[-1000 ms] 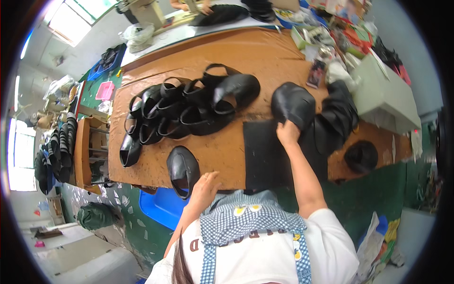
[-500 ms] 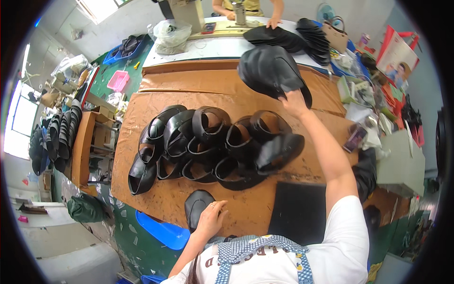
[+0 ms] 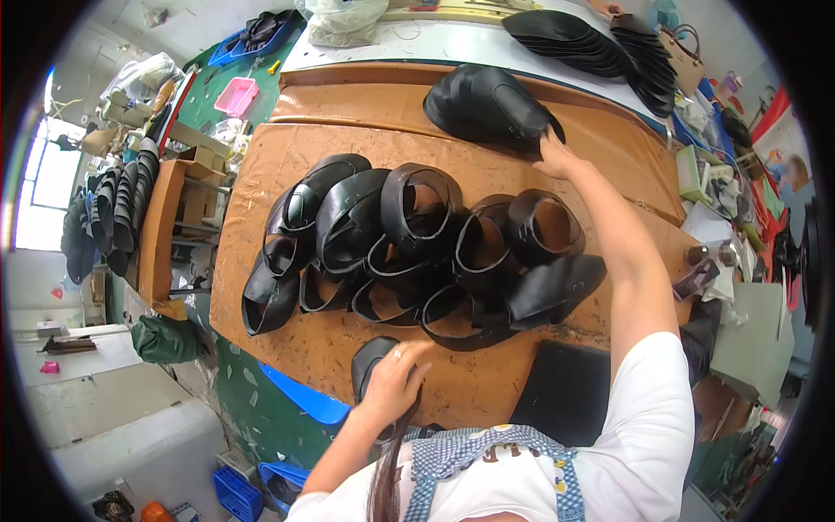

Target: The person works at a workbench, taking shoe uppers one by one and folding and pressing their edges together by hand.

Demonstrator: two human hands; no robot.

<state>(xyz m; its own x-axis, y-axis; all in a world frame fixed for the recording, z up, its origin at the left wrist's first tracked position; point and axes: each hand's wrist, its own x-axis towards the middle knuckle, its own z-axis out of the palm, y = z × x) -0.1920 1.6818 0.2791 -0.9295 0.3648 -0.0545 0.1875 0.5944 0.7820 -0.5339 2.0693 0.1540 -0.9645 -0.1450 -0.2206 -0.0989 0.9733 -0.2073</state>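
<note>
At the far side of the brown work table, my right hand (image 3: 555,157) grips the near right edge of some black leather shoe uppers (image 3: 489,104), which appear layered. My left hand (image 3: 396,383) rests over a single black shoe upper (image 3: 369,355) at the table's near edge; its fingers are loosely bent and a little apart, not wrapped round the piece. Between the hands stand several black leather uppers (image 3: 348,230) in overlapping rows, many bent into loops. A flatter black upper (image 3: 557,291) leans at the right end of these rows.
A black square mat (image 3: 564,391) lies at the near right of the brown table (image 3: 296,348). Beyond is a white table (image 3: 435,48) bearing stacked black pieces (image 3: 570,43) and a plastic bag (image 3: 344,22). A blue tray (image 3: 304,396) sits below the near left edge.
My right hand has lowered the black uppers toward the far part of the table. The view has shifted, leaving little of the co-worker in sight. My left hand stays by the near upper.
</note>
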